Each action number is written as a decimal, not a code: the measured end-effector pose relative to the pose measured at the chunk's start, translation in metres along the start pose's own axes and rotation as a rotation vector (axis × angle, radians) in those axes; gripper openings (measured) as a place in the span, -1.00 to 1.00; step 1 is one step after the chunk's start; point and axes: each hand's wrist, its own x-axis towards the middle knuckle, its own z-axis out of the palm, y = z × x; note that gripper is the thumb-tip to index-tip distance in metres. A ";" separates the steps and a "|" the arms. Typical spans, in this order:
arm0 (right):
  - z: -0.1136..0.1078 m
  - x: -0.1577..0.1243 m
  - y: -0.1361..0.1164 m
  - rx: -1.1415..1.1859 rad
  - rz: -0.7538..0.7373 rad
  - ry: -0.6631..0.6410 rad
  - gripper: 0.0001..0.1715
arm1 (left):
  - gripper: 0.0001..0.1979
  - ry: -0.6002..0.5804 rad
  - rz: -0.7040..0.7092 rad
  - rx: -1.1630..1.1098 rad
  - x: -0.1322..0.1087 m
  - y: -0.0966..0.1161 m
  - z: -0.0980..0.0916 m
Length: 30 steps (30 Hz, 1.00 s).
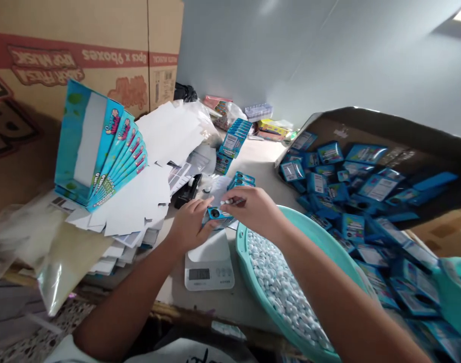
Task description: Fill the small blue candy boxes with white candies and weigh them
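My left hand [190, 222] is closed around the side of a small blue printed candy box [220, 214], above a white digital scale [210, 267]. At the box's upper edge, my right hand [255, 206] pinches small white candies [227, 201] between its fingertips; how many is unclear. Beneath my right forearm sits a turquoise basin [243, 252] holding a heap of similar white candies [279, 282]. Just behind my hands stand more small blue boxes [242, 179].
To the right, a large dark-lined carton [389, 126] tips many blue boxes [353, 227] outward. Fanned blue display boxes [102, 151] lean on white card sheets [135, 201] at left. Behind them rises a big brown carton [102, 30]. A black object [187, 191] lies near my left hand.
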 end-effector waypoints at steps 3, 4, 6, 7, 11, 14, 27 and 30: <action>0.017 0.005 0.002 0.109 0.003 0.030 -0.88 | -0.32 0.024 -0.013 -0.061 0.001 0.001 0.001; 0.021 0.005 0.004 0.144 0.017 0.033 -0.87 | -0.30 0.031 -0.031 -0.093 0.002 0.001 0.002; 0.026 0.004 0.007 0.195 0.052 0.024 -0.87 | -0.29 0.042 -0.075 -0.171 0.003 0.003 0.004; 0.028 0.002 0.006 0.204 0.068 0.013 -0.88 | -0.32 0.047 -0.096 -0.210 0.003 0.005 0.006; 0.035 -0.001 0.000 0.116 0.060 -0.034 -0.92 | -0.54 0.082 -0.230 -0.321 -0.001 0.010 0.008; 0.035 0.003 0.001 0.041 0.037 -0.079 -0.93 | -0.54 0.110 -0.356 -0.395 0.000 0.005 0.009; 0.032 0.002 -0.005 -0.052 0.010 -0.052 -0.98 | -0.62 0.147 -0.546 -0.469 0.003 0.013 0.010; 0.034 0.003 -0.006 -0.074 0.018 -0.044 -0.97 | -0.58 0.173 -0.497 -0.497 0.003 0.015 0.009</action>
